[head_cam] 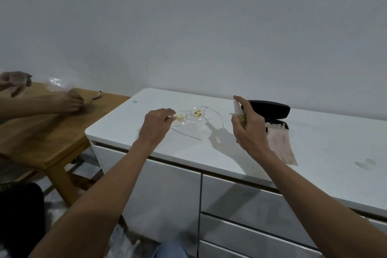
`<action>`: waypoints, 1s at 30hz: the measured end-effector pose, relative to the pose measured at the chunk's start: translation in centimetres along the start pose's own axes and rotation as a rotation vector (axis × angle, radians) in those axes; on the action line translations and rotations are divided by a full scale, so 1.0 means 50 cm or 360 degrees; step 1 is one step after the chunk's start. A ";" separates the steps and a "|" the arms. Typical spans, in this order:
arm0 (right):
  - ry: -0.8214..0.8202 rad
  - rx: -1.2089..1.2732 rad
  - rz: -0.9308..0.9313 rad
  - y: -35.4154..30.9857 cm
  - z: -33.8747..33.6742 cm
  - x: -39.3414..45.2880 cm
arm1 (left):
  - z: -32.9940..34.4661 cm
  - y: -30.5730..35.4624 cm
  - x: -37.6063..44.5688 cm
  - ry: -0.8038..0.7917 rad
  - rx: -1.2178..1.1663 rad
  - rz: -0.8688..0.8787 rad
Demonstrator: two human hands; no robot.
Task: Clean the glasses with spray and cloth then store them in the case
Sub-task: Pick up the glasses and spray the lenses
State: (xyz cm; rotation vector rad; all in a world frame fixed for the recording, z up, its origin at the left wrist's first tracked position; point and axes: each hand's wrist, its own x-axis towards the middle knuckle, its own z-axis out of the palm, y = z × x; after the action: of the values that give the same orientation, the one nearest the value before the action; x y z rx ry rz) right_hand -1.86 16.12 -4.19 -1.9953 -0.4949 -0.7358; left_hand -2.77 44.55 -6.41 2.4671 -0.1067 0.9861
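Clear-framed glasses (195, 114) with yellowish smears on both lenses rest on the white cabinet top (314, 142), temples unfolded. My left hand (156, 126) pinches the frame at the left lens. My right hand (249, 126) grips a small white spray bottle (237, 110), index finger on its top, nozzle facing the glasses from the right. A black glasses case (270, 109) lies open behind the right hand. A pale pink cloth (281, 142) hangs out of the case onto the cabinet top.
A wooden table (41, 132) stands to the left, where another person's hands (71, 100) handle clear plastic. Cabinet drawers (240, 201) face me below the top. A wall rises directly behind the cabinet.
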 end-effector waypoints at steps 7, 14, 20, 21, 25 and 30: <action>-0.0002 -0.0059 0.0029 0.010 -0.002 -0.022 | 0.003 0.031 0.023 0.0271 -0.0690 -0.0722; -0.0080 -0.0031 0.0002 0.004 0.022 -0.025 | -0.012 0.070 0.063 0.0429 -0.1062 -0.0947; -0.0078 0.0089 0.0002 -0.020 0.033 -0.011 | -0.016 0.087 0.080 0.0438 -0.1257 -0.1004; -0.0081 0.0093 -0.0013 -0.024 0.033 -0.009 | -0.017 0.089 0.081 0.0439 -0.1261 -0.1009; -0.0116 0.0060 -0.0067 -0.033 0.036 0.003 | -0.021 0.088 0.084 0.0426 -0.1252 -0.0993; -0.0042 -0.0070 -0.0102 -0.052 0.040 0.020 | -0.026 0.091 0.083 0.0411 -0.1228 -0.0911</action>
State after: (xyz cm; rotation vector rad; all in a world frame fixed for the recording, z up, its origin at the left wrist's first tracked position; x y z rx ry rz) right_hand -2.10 19.17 -2.70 -2.0401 -0.5647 -0.7666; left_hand -1.63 41.57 -0.99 1.5224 0.2490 0.7914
